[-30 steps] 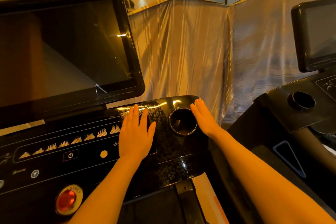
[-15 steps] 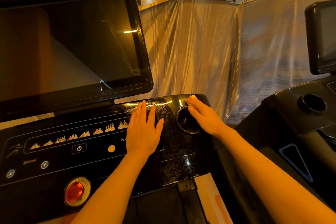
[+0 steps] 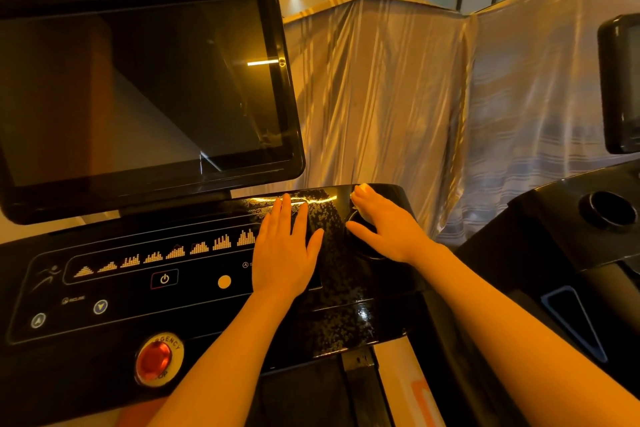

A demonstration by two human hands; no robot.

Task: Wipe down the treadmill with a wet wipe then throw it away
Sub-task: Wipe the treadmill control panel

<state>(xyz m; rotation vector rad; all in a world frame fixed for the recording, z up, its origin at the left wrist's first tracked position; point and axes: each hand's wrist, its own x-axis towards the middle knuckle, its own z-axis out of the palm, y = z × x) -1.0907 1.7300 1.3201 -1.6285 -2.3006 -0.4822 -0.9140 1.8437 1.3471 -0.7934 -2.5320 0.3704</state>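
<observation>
The right hand (image 3: pixel 388 225) lies palm down over the cup holder (image 3: pixel 367 246) at the right end of the treadmill console (image 3: pixel 339 288), its fingers straight and close together, reaching toward the console's back edge. A small pale patch, apparently the wet wipe (image 3: pixel 363 188), shows just past the fingertips, touching them at the glossy rear rim; most of it is hidden under the fingers, so how it is held cannot be told. The thumb points left across the holder's rim.

The left hand (image 3: pixel 285 253) rests flat on the speckled black surface just beside the holder, fingers straight and slightly spread, thumb out to the right, covering the right end of the row of lit program icons (image 3: pixel 166 255). It holds nothing.

To the right of the right hand the console ends in a rounded corner, with a gap before a second treadmill's console (image 3: pixel 554 218), which has its own cup holder (image 3: pixel 607 210). Behind the fingertips the console drops off toward a draped curtain (image 3: pixel 398 97). To the left, the big dark screen (image 3: pixel 138 90) overhangs the panel's back, leaving open room over the power button (image 3: pixel 164 278), the yellow dot (image 3: pixel 224 282) and the red emergency stop (image 3: pixel 156 359) nearer the person.

Both forearms come in from the lower edge, bare, the right one running diagonally from the lower right, the left one from lower centre.
</observation>
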